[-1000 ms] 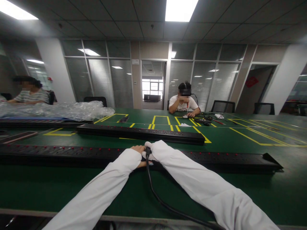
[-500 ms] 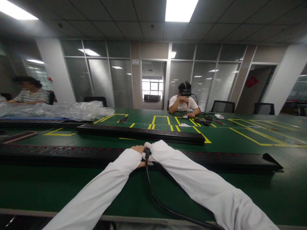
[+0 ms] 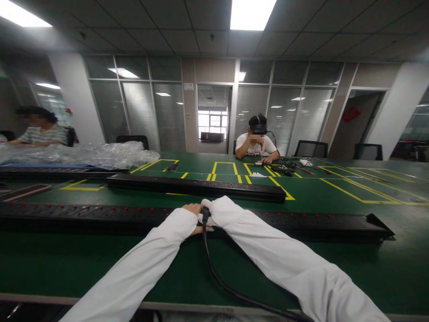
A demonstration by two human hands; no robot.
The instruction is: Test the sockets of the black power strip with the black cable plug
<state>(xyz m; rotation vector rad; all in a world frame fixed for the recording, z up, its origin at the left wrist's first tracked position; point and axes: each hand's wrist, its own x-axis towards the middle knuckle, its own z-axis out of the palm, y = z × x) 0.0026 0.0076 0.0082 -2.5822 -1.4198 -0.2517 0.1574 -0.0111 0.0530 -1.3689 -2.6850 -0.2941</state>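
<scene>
A long black power strip [image 3: 134, 218] with red dots lies across the green table [image 3: 161, 268]. My left hand [image 3: 193, 209] is wrapped round the strip near its middle, thumb on the near side. My right hand [image 3: 208, 218], in a white glove, is closed round a black plug [image 3: 205, 213] over the strip. From the plug a thick black cable [image 3: 212, 268] runs down toward the lower right. The plug's front end is hidden.
Behind lies a second black strip [image 3: 201, 187]. Clear plastic wrap [image 3: 80, 154] covers the back left. Across the table a person [image 3: 257, 142] sits near cables [image 3: 284, 169]; another person [image 3: 40, 129] sits far left.
</scene>
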